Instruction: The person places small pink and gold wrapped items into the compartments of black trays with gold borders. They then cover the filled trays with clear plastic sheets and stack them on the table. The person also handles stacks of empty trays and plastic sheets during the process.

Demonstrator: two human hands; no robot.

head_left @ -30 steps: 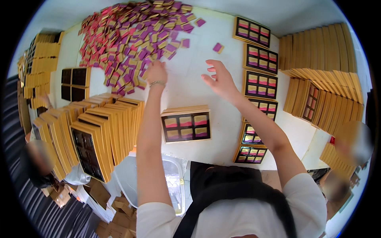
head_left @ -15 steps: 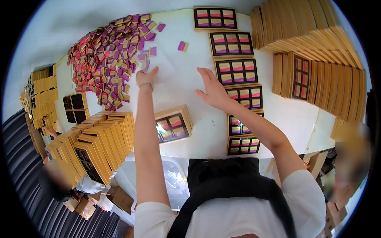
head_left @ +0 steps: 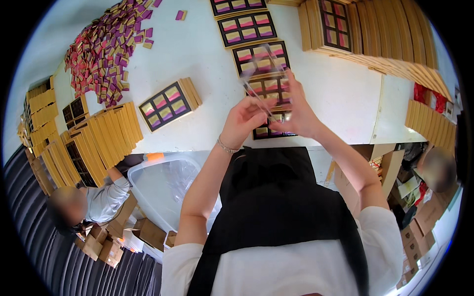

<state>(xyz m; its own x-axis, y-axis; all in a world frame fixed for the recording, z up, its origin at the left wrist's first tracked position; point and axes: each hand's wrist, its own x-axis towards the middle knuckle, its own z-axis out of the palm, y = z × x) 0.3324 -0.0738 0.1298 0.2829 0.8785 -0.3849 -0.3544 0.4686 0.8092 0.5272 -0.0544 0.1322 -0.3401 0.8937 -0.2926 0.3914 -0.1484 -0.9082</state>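
Observation:
A clear plastic lid (head_left: 256, 92), blurred and tilted, is held up over the column of filled boxes. My left hand (head_left: 240, 122) pinches its near end between thumb and fingers. At its right side my right hand (head_left: 302, 113) grips the edge, thumb below and fingers above. Below them lies a black-lined box (head_left: 264, 132), partly hidden by my hands. Another filled box (head_left: 245, 28) farther up shows two rows of gold, pink and purple wrapped pieces. Left of my hands, a filled box (head_left: 165, 106) rests tilted on a small stack.
A heap of small wrapped pieces (head_left: 106, 56) covers the far left; one loose piece (head_left: 181, 15) lies apart. Gold boxes stand in rows at left (head_left: 101, 143) and right (head_left: 395, 34). A clear bin (head_left: 158, 180) sits below the table edge. A person (head_left: 106, 200) is at the left.
My hands, earlier apart and empty-looking near the heap and the box column, have come together nearer my body around a clear lid. The view has shifted, moving the table upward and left.

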